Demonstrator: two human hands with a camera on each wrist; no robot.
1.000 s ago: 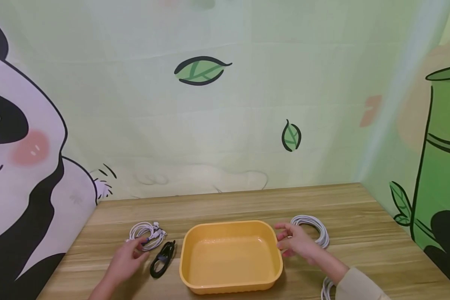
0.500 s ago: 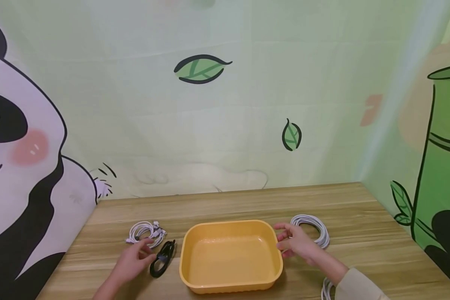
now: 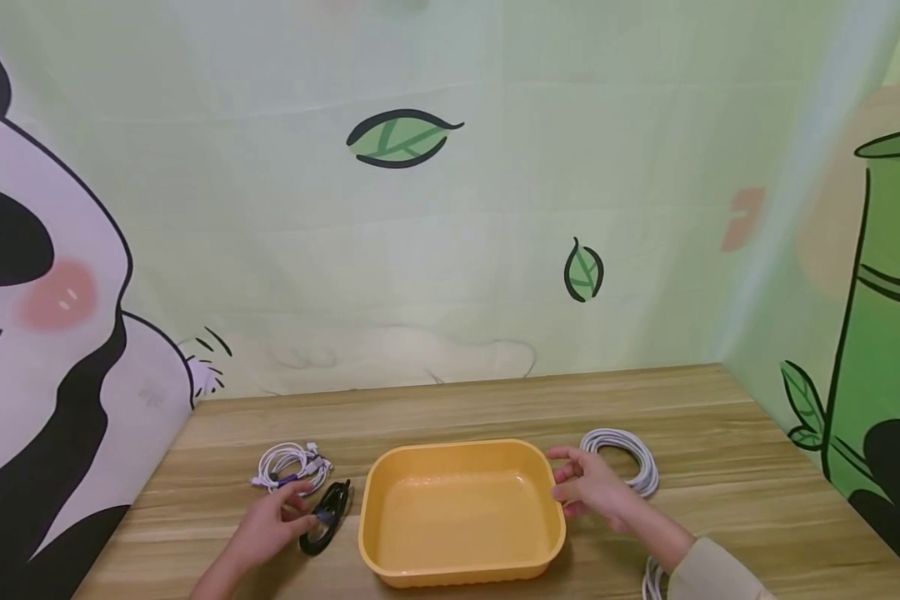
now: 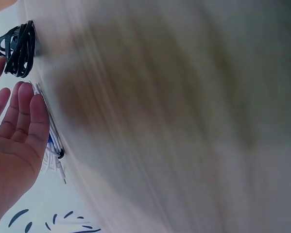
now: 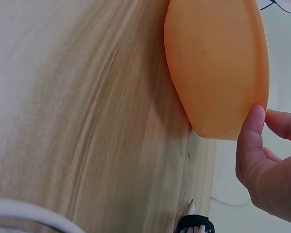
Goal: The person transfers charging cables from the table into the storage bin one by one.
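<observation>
My left hand [image 3: 264,527] hovers beside a bundled black cable [image 3: 337,502], its thumb and fingertips right at the bundle's left side. In the left wrist view, the fingers of my left hand [image 4: 19,145] reach out fairly straight, with the black cable [image 4: 22,51] near the thumb. Behind that hand lies a coiled white cable [image 3: 283,458] with a blue part. A yellow-orange plastic bin [image 3: 450,451] stands in the middle with nothing inside. My right hand [image 3: 602,487] touches its right side; in the right wrist view the thumb [image 5: 252,126] lies against the outer wall near the rim.
A large coil of white-grey cable [image 3: 648,475] lies behind my right hand. Another pale coil [image 3: 651,578] sits partly under the right sleeve [image 3: 720,573]. The wooden table [image 3: 450,400] ends at a printed fabric backdrop [image 3: 495,275].
My left hand has moved right, away from the white cable and over to the black cable. The right hand stays at the bin's side, and the bin has not moved.
</observation>
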